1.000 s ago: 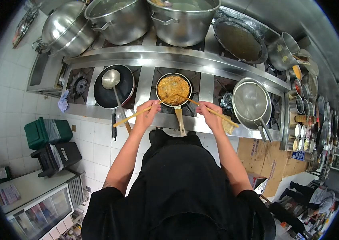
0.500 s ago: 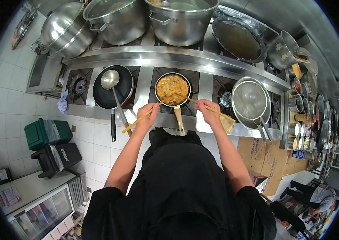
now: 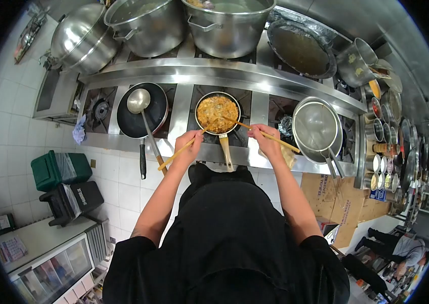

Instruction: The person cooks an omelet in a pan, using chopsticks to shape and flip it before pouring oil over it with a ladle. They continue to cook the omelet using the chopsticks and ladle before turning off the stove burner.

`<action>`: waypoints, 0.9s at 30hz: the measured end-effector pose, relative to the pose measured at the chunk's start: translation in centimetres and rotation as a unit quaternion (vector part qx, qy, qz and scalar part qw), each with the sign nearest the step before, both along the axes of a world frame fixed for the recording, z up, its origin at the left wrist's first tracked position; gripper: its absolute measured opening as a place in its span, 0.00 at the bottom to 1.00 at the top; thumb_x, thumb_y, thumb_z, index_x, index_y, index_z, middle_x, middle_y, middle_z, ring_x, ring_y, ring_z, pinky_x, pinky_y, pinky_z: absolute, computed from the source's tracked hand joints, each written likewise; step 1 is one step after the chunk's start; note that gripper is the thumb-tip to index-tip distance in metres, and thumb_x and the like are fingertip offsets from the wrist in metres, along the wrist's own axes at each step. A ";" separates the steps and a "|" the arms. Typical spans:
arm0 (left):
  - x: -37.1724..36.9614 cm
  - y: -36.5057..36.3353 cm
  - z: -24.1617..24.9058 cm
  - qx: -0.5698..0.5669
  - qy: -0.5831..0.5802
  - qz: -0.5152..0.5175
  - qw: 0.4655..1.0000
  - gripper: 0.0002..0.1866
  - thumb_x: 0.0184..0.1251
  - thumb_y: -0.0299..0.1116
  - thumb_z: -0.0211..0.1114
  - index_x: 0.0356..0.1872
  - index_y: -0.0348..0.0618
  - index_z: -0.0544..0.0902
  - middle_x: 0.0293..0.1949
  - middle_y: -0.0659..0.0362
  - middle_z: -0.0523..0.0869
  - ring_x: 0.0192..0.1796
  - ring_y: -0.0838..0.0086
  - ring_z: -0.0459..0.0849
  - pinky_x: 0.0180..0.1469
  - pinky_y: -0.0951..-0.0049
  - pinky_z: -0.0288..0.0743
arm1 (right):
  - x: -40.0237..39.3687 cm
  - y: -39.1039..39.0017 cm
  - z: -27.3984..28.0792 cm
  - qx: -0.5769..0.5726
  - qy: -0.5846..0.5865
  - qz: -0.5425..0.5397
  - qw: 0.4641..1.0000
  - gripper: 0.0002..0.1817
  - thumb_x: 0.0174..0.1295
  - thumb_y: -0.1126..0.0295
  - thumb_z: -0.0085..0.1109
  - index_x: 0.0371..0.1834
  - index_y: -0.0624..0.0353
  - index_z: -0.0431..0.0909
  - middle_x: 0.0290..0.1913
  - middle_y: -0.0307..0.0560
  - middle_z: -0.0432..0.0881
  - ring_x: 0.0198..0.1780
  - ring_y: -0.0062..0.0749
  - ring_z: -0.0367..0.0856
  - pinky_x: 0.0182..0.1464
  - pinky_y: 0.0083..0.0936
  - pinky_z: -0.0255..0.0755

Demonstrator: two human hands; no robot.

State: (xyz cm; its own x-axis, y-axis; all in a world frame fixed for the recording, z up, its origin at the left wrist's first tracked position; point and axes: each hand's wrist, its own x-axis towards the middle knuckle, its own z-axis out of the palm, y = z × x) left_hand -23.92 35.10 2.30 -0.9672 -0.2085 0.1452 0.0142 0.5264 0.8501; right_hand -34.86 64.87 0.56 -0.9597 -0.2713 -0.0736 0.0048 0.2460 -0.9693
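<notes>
A small pan [image 3: 227, 141] with a pale handle sits on the middle burner, filled with an orange-yellow egg-like food [image 3: 217, 112]. My left hand [image 3: 189, 146] is closed on one wooden chopstick [image 3: 178, 154], its tip at the lower edge of the food. Another chopstick [image 3: 276, 141] is gripped in my right hand [image 3: 266, 142], and its tip reaches the food from the right. Both tips are close together inside the pan. Neither hand touches the pan's handle, which points toward me between them.
Left of the pan, a black frying pan [image 3: 129, 122] holds a metal ladle [image 3: 138, 101]. Strainers [image 3: 316, 124] rest on the right burners. Large pots [image 3: 224, 34] line the back. A person [image 3: 407, 249] is at the far lower right.
My right hand and its chopstick have shifted very slightly to the right. The left chopstick's rear end has moved a little right and down.
</notes>
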 end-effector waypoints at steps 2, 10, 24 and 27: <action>0.0 0.3 0.5 0.103 -0.004 0.027 0.994 0.14 0.80 0.33 0.61 0.48 0.30 0.87 0.35 0.48 0.92 0.38 0.67 0.93 0.42 0.71 0.86 | 0.3 -0.9 2.9 -0.009 -0.007 -0.010 1.000 0.14 0.74 0.68 0.60 0.49 0.71 0.87 0.38 0.55 0.92 0.39 0.31 0.93 0.44 0.24 0.85; -1.7 -1.1 -0.7 0.015 0.008 0.000 1.000 0.14 0.80 0.32 0.60 0.49 0.30 0.87 0.37 0.48 0.92 0.38 0.68 0.93 0.42 0.71 0.86 | -0.9 -1.2 0.9 0.013 0.005 -0.010 1.000 0.15 0.74 0.68 0.60 0.49 0.72 0.87 0.38 0.55 0.92 0.38 0.31 0.93 0.44 0.24 0.85; -2.3 -0.9 -0.8 -0.066 0.063 -0.003 0.996 0.09 0.75 0.30 0.62 0.42 0.35 0.87 0.32 0.47 0.89 0.34 0.53 0.89 0.39 0.60 0.82 | -1.3 -2.0 1.9 0.080 0.062 0.004 0.995 0.15 0.73 0.67 0.61 0.48 0.70 0.88 0.36 0.52 0.92 0.38 0.30 0.93 0.44 0.23 0.84; -2.2 -0.7 -0.2 -0.064 0.043 -0.001 0.997 0.14 0.79 0.34 0.61 0.45 0.33 0.88 0.33 0.49 0.92 0.36 0.66 0.93 0.39 0.70 0.83 | -0.9 -2.6 3.6 0.058 0.045 0.001 0.997 0.14 0.73 0.67 0.61 0.47 0.70 0.88 0.36 0.51 0.92 0.38 0.29 0.93 0.44 0.23 0.84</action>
State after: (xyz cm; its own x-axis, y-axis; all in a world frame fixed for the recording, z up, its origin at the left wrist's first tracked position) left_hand -26.13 34.39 2.09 -0.9505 -0.1802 0.2530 0.0860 0.6299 0.7719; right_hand -35.77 62.32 4.17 -0.9635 -0.2673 -0.0180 -0.0815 0.3567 -0.9307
